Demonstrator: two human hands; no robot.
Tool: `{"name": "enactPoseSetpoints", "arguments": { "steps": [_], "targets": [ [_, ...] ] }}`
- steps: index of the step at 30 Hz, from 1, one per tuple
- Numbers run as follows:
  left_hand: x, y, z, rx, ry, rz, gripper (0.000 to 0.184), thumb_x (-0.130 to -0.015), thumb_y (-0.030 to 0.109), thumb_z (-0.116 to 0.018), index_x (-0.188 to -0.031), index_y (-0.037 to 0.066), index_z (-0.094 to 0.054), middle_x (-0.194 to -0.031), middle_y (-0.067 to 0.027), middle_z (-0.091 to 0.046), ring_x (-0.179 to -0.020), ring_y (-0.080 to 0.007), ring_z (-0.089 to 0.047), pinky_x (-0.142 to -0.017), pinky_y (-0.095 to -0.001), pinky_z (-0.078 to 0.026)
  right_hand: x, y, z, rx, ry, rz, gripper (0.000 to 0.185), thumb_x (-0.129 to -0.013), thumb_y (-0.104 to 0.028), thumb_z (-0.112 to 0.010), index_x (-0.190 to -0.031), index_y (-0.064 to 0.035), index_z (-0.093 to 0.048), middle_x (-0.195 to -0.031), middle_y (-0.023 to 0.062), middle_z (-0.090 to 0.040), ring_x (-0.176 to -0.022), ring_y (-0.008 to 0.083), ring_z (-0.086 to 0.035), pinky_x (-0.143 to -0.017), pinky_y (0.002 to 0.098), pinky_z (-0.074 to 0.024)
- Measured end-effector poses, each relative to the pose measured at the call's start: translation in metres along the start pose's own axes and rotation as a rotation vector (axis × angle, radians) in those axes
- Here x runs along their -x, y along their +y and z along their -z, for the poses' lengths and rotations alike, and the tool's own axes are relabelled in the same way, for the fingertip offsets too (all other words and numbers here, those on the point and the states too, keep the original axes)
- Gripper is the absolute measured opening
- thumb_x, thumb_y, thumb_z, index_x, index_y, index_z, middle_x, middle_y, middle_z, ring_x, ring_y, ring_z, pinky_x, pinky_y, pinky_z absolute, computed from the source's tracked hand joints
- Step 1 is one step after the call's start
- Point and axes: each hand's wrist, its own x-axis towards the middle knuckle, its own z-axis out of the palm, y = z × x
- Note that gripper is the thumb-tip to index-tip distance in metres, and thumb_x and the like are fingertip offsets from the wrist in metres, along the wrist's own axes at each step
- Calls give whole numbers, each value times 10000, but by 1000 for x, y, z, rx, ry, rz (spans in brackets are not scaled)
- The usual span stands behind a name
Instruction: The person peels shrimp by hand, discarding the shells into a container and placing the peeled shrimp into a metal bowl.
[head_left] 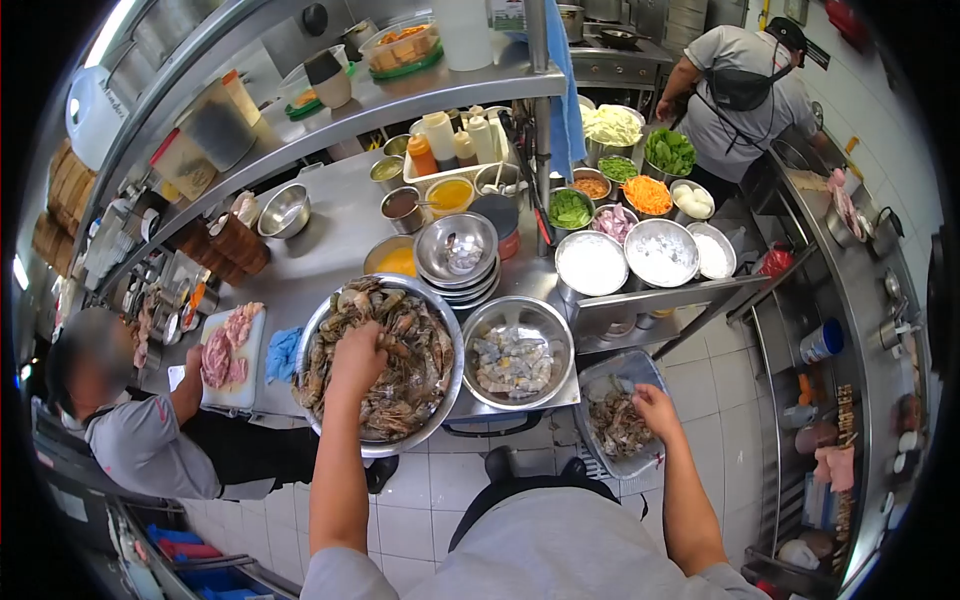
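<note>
My left hand [360,355] reaches into a large metal bowl [455,385] heaped with whole, unpeeled shrimp [410,385]. Its fingers are curled down around a shrimp, with the fingertips partly hidden in the pile. My right hand [654,410] is over the right side of a grey plastic tub [625,468] holding shrimp heads and shells [612,420]. Thumb and fingers are pinched together there; what lies between them is too small to make out. Between the two containers stands a metal bowl [545,393] with peeled, greyish shrimp [515,362].
Stacked metal bowls [457,250] stand behind the shrimp. Flour-white containers [592,262] and chopped vegetables [648,195] line the back right. At left, a co-worker [150,440] handles raw meat on a cutting board [245,390]; another person [745,100] works behind. A steel shelf [400,105] hangs above.
</note>
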Motion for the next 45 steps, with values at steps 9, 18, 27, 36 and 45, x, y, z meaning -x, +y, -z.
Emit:
{"name": "enactPoseSetpoints", "arguments": {
  "steps": [9,18,27,36,45],
  "targets": [
    [-13,134,-18,835,-296,-138,293,-809,41,-682,-1086,16,-587,-899,-68,-669,-811,-141,-633,-709,-302,-511,35,-261,5,-55,-36,512,344,-878,-99,-677,-1210,-20,-638,-1154,111,-646,-1021,203,-629,-887,320,-507],
    [-4,272,-149,1215,-611,-271,569,-796,-55,-638,-1339,54,-506,-1249,-137,-586,-1082,-198,-617,-919,-322,-497,3,-177,1,-407,-185,28,289,-919,-163,-667,-1151,-7,-593,-940,69,-657,-800,131,-606,-739,289,-502],
    [13,314,-186,497,-45,-834,443,-813,41,-599,-1254,73,-624,-1115,-146,-620,-961,-343,-632,-837,-428,-515,15,-114,14,99,20,29,287,-950,-295,-629,-922,-11,-599,-802,98,-652,-738,207,-619,-678,354,-476],
    [25,333,-215,784,-399,-421,422,-865,102,-619,-1273,-4,-596,-1077,-232,-682,-966,-393,-669,-847,-438,-536,27,-106,24,358,238,246,295,-901,-319,-658,-943,-28,-628,-871,196,-674,-811,404,-645,-711,483,-484],
    [40,338,-213,822,-368,-419,443,-893,136,-567,-1312,-7,-535,-1111,-281,-651,-1053,-440,-618,-901,-473,-497,18,-107,14,262,131,157,302,-910,-314,-578,-967,-18,-595,-913,235,-665,-888,452,-619,-756,510,-479]
  ]
}}
